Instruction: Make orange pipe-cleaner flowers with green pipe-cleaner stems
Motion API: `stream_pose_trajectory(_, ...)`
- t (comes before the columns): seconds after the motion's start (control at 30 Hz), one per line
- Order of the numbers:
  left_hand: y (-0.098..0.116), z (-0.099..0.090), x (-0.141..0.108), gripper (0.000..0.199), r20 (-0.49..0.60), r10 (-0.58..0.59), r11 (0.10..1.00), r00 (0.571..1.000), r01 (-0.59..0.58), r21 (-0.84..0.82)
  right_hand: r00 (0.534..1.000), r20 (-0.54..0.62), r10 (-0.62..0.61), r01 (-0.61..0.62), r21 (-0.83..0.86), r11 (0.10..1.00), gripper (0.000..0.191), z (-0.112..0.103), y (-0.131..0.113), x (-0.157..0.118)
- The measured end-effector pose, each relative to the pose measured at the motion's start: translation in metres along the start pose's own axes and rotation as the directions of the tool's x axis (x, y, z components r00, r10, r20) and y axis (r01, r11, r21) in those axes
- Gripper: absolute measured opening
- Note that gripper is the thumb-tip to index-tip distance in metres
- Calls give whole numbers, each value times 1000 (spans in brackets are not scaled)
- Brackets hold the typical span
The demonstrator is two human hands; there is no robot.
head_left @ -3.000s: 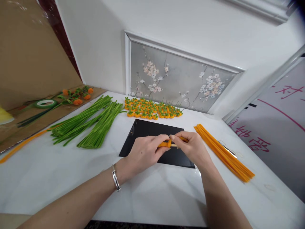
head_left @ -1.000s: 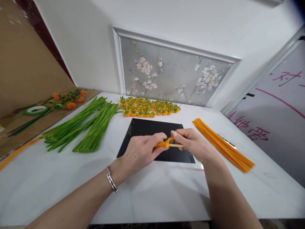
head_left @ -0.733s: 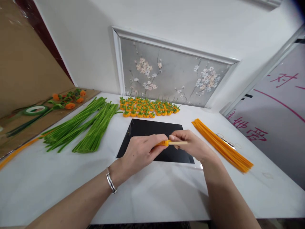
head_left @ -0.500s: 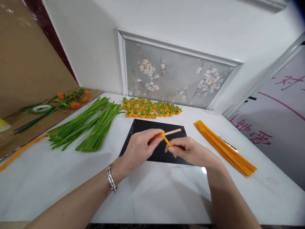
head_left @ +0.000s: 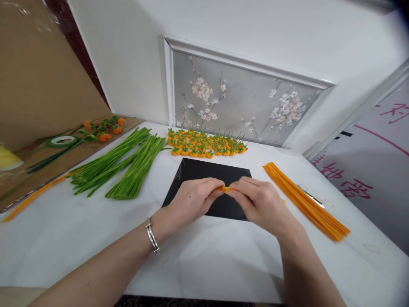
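An orange pipe cleaner [head_left: 227,189] runs between my two hands above the black mat [head_left: 217,166]. My left hand [head_left: 194,196], with a silver bangle at the wrist, is closed on one end, and its fingertips cover most of what they grip. Pinched in my right hand [head_left: 260,198] is the part to the right, close to the left fingertips. Just past the right hand a small yellowish tip [head_left: 283,201] shows; what it belongs to I cannot tell. The wooden stick seen before is otherwise hidden.
Green pipe cleaners [head_left: 137,166] lie in bundles at left, orange pipe cleaners [head_left: 306,202] at right beside scissors [head_left: 315,198]. Small orange pumpkin-like pieces [head_left: 204,143] stand in rows at the back. Green tape [head_left: 63,140] and orange flowers [head_left: 105,137] rest on cardboard at far left.
My right hand has moved up level with my left, its fingers now close to the left fingertips. The pale wooden stick that stuck out rightward from my left hand no longer shows there.
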State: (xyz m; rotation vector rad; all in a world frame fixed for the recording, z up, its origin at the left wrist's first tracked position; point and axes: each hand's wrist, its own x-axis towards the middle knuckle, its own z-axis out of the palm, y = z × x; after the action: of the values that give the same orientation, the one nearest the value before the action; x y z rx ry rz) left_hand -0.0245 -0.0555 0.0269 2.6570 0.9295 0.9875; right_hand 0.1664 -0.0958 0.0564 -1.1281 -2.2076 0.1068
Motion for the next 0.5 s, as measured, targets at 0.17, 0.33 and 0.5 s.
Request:
stream_pose_trajectory(0.17,2,-1,1,17,137,53,993,989,-37,-114,975,-153,161,-145,113,983,19,-3,14,6)
stream_pose_trajectory(0.33,7,-3,4,13,213,62,985,975,-26,-169,930,101,353,-365,355,861,33,-7,37,6)
stream_pose_trajectory(0.5,10,-3,4,14,204,37,976,978,8,-216,906,175,386,-424,389,818,40,-2,41,6)
